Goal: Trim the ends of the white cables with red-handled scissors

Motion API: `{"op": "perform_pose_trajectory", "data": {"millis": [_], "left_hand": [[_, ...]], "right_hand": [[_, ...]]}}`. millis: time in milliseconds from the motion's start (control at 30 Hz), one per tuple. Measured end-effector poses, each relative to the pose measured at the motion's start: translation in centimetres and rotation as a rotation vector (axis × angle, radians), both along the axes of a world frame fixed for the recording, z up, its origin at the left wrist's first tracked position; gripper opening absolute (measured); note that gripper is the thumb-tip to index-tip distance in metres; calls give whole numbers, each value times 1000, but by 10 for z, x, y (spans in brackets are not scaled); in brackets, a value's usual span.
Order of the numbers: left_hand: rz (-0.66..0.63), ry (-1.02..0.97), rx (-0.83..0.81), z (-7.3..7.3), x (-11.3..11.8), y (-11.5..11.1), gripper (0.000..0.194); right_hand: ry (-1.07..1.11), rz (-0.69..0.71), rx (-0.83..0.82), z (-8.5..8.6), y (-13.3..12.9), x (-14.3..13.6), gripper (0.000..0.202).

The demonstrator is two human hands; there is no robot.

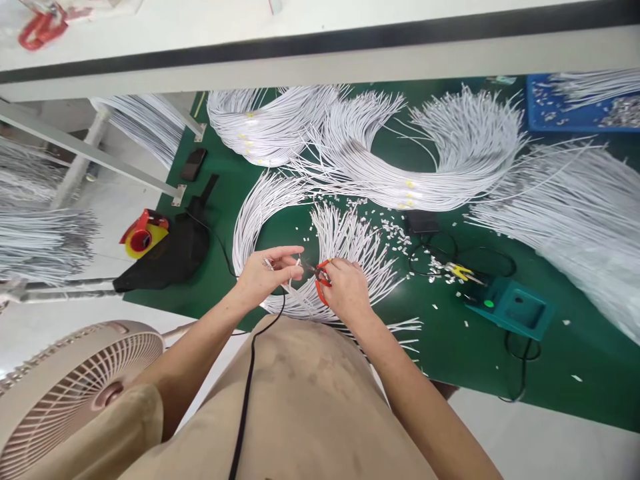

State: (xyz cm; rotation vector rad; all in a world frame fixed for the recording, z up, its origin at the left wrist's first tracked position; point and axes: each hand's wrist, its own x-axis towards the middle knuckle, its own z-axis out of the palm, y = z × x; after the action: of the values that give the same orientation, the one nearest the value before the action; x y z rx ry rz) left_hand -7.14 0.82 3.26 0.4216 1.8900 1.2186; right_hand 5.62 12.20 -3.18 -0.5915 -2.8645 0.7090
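Between thumb and fingers, my left hand (265, 273) pinches the end of a white wire (299, 261). My right hand (345, 287) is closed around red-handled cutting pliers (323, 283), whose jaws point left toward that wire end. Whether the jaws touch the wire is too small to tell. Beneath both hands a curved bundle of white wires (250, 213) lies on the green work surface (280, 230), its loose ends (350, 240) fanned out beyond my right hand. Small white and metal bits (395, 233) are scattered past those ends.
Larger wire bundles (425, 187) lie along the back, below a white shelf (320, 57). At right are a teal device (515, 307), yellow-handled pliers (463, 272) and a blue tray (537, 107). A tape dispenser (145, 233), black pouch (175, 257) and fan (85, 393) stand left.
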Motion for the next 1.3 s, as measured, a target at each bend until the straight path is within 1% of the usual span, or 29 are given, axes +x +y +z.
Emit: {"op": "perform_pose_trajectory", "data": {"millis": [533,833,900,933,967,1033,1067,1100,1133,1167,1200,1233,1267,1300], "left_hand": [[-22,17,-14,-2,0,-2,40],[-38,7,-18,-1,1,-5,40],[-30,-6,-10,-2,0,-6,40],[-28,-9,-5,-3,-1,-6,40],[-28,-12,0,-4,-1,-6,41],[-32,-25,14,-4,0,-5,44],[-34,-41,20,-3,1,-4,47],[-34,-63,25,-3,1,-3,51],[-31,-89,26,-3,2,-2,55],[-28,-115,26,-3,3,-2,59],[-26,-137,27,-3,3,-2,61],[-24,-153,31,-4,3,-2,61],[-24,-165,38,-6,2,-3,59],[-25,-175,49,-7,1,-4,57]], "right_hand": [[13,-3,-27,-4,-3,1,16],[-3,-7,14,2,-3,1,24],[-3,-48,-71,5,-2,1,27],[4,-91,-169,6,-2,-1,29],[24,-146,-307,8,-1,-3,30],[103,-255,-660,14,-1,-10,30],[147,-272,-840,17,0,-14,30],[181,-253,-994,20,0,-19,30],[207,-211,-1105,24,1,-23,29],[232,-173,-1160,27,2,-25,29],[262,-163,-1162,30,3,-27,27],[310,-208,-1115,33,5,-28,26],[373,-299,-1018,36,7,-28,24],[437,-409,-881,39,9,-27,22]]}}
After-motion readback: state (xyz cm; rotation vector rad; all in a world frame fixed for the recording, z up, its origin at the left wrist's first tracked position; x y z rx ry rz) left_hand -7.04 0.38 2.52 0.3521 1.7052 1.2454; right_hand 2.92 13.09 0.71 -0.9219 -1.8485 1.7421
